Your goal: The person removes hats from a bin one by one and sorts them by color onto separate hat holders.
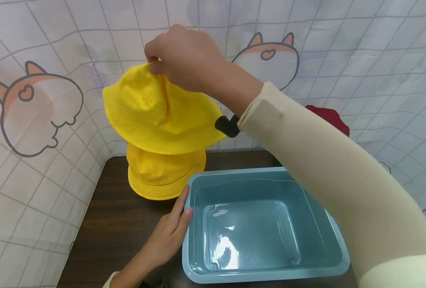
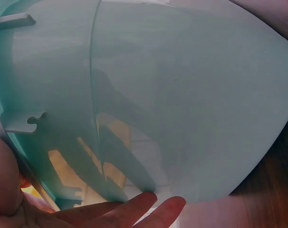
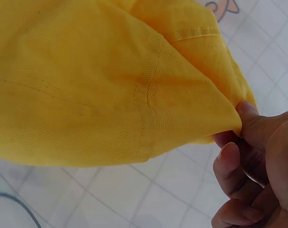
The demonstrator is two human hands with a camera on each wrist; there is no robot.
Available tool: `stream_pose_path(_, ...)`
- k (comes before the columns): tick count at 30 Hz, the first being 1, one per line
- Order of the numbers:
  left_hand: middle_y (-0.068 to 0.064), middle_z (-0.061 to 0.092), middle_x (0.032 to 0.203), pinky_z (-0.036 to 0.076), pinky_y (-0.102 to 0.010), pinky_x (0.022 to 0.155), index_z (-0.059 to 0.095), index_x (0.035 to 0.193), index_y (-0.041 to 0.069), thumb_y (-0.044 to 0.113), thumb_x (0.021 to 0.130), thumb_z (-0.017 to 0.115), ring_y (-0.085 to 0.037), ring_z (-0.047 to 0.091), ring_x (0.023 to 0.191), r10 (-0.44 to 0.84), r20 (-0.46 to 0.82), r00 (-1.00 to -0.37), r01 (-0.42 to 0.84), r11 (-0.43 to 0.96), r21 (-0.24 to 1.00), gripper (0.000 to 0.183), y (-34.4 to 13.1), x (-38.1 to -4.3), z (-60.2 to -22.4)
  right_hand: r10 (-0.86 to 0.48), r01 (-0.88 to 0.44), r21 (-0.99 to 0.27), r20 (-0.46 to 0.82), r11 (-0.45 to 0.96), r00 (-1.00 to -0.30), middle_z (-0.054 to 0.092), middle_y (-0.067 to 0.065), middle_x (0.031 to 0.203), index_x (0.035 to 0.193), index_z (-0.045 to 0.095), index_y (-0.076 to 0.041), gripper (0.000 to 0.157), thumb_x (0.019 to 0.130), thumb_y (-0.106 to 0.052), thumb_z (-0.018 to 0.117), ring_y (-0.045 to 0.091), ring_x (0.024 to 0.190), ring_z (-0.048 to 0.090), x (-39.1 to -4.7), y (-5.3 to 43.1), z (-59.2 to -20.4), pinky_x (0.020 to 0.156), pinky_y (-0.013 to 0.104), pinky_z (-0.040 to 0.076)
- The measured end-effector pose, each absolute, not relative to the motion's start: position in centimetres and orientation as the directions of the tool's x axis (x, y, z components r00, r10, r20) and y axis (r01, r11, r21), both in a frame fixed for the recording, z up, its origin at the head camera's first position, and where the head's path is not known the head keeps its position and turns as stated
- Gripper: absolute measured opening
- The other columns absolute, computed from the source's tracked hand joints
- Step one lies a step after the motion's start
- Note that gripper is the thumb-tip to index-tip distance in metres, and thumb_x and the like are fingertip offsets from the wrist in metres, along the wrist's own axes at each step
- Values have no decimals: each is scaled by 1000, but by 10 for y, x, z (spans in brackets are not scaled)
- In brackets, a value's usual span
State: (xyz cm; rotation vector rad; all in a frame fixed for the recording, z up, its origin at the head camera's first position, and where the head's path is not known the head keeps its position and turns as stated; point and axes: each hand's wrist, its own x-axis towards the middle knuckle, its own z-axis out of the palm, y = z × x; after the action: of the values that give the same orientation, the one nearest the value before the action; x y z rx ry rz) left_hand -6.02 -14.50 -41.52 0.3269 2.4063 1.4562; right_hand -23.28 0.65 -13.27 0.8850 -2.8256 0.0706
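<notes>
My right hand (image 1: 187,56) pinches the crown of a yellow bucket hat (image 1: 155,108) between thumb and fingers, holding it up with the brim hanging down. In the right wrist view the hat's cloth (image 3: 101,90) gathers at the fingertips. Below it, a second yellow bucket hat (image 1: 162,172) sits on the dark table, partly covered by the raised one. My left hand (image 1: 169,232) holds the left rim of a blue plastic tub (image 1: 263,276), thumb and index finger on the rim. Seen from the left wrist, the other fingers lie against the tub's outer wall (image 2: 191,104).
A dark red thing (image 1: 330,118) shows behind the right sleeve, mostly hidden. Something black (image 1: 228,126) juts out by the right wrist. White tiled-print curtain (image 1: 72,32) with cartoon animals surrounds the dark wooden table (image 1: 108,224) at the back and sides.
</notes>
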Motion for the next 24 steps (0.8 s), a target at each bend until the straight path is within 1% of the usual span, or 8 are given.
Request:
stream_pose_path(5,-5,48,157,57,-43,97,5,162,44,42,111,37,-25,67,117,343,-139,-929,39,465,884,61,-144,-59,-414,-578,-583,10,145,812,-803,67,-7,117,121,67,-24,29,109,-38,45,16,103,55,-244,-11,-150,84,30,51)
stream_pose_path(10,-4,48,157,57,-42,97,5,162,44,41,111,38,-23,68,116,344,-131,-930,44,455,889,61,-143,-58,-415,-596,-597,27,111,802,-796,65,-8,115,121,65,-27,28,109,-40,43,16,104,52,-251,-27,-167,83,30,50)
stream_pose_path(15,-2,44,160,55,-43,100,4,162,43,41,111,37,-18,66,119,352,-122,-928,55,453,890,61,-144,-58,-416,-608,-609,26,96,793,-788,68,-9,115,121,66,-29,28,109,-40,43,14,99,56,-256,-38,-184,81,28,50)
stream_pose_path(19,-1,39,163,54,-45,102,4,162,44,42,111,37,-20,64,123,356,-122,-927,57,454,889,60,-145,-59,-417,-619,-620,-1,64,784,-783,66,-9,110,119,66,-29,25,109,-40,46,13,95,56,-257,-40,-198,79,26,48)
stream_pose_path(24,0,38,164,53,-48,104,4,162,43,42,111,37,-22,63,126,356,-122,-926,58,456,888,61,-145,-59,-418,-640,-641,-30,28,767,-768,67,-11,111,121,66,-30,24,108,-40,48,13,96,56,-257,-38,-216,79,26,49)
